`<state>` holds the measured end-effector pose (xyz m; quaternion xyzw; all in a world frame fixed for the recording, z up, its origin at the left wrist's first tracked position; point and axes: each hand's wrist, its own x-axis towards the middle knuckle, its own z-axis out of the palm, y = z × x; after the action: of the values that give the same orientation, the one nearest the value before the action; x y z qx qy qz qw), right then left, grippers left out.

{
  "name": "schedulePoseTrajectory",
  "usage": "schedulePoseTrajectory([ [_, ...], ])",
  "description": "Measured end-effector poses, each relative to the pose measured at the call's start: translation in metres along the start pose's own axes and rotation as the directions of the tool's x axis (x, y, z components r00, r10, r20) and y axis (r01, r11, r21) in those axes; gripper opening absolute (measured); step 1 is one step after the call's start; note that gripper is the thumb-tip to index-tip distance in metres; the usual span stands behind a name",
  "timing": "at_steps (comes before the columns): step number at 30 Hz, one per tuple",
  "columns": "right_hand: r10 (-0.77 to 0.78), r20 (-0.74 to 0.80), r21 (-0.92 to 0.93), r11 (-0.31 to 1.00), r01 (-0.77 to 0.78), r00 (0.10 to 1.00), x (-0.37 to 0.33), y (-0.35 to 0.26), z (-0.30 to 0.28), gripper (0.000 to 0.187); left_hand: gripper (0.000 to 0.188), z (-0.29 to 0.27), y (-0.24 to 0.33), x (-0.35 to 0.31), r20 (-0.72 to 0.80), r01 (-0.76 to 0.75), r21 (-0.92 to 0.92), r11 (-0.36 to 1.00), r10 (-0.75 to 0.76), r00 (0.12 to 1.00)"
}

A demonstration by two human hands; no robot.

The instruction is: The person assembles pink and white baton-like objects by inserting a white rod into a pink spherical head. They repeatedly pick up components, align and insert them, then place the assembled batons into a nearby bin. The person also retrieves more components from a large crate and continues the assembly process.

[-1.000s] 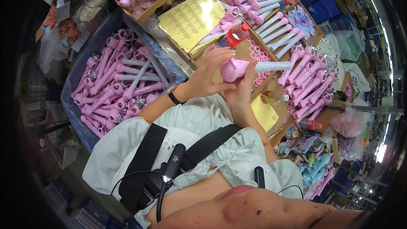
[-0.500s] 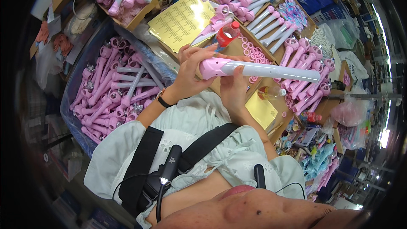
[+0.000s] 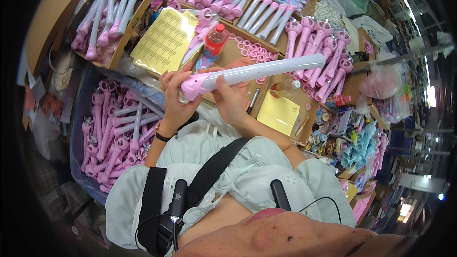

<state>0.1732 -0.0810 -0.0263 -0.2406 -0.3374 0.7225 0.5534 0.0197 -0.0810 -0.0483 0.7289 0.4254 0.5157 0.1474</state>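
Two bare hands (image 3: pixel 231 104) hold one pink-headed white plastic tube (image 3: pixel 266 71). Nearby are one upright red-capped plastic bottle (image 3: pixel 215 45), one white-capped clear bottle (image 3: pixel 284 88), one slim dark pen (image 3: pixel 254 99) and over ten small pink plastic rings (image 3: pixel 259 53).

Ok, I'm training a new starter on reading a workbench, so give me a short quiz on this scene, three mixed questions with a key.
1. True or false: the left hand and the right hand are both on one pink-and-white wand.

2. What shape are the small loose pink parts to the right of the bottle with the red cap?
A) stars
B) rings
C) cubes

3. On which side of the person is the blue-lined bin?

Key: 1. True, with the left hand at the pink end. 2. B, rings. 3. The person's left.
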Motion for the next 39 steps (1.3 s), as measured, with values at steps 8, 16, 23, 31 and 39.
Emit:
schedulePoseTrajectory([
  [8,-0.019,-0.043,-0.015,1.000,0.019,0.999,0.001,0.006,-0.009,0.034,0.059,0.007,-0.013,-0.012,-0.077,0.084,-0.125,0.989,-0.094,0.993],
  [16,-0.075,-0.062,-0.007,0.997,0.075,0.995,0.002,0.008,-0.016,0.031,0.058,0.005,-0.036,-0.028,-0.040,0.290,-0.405,0.867,-0.334,0.942],
  [23,-0.112,-0.138,-0.072,0.992,0.103,0.984,0.000,0.012,-0.020,0.029,0.058,0.007,-0.053,-0.036,-0.007,0.271,-0.363,0.891,-0.294,0.956],
  [31,-0.348,-0.339,0.174,0.890,0.422,0.874,0.006,-0.039,-0.111,0.024,0.067,-0.038,-0.046,-0.025,0.114,0.403,-0.536,0.742,-0.409,0.905],
  [39,0.264,-0.323,0.473,0.877,-0.087,0.909,0.005,0.057,-0.176,0.029,0.114,-0.016,0.002,0.008,-0.113,-0.045,-0.381,0.923,0.002,0.994],
])
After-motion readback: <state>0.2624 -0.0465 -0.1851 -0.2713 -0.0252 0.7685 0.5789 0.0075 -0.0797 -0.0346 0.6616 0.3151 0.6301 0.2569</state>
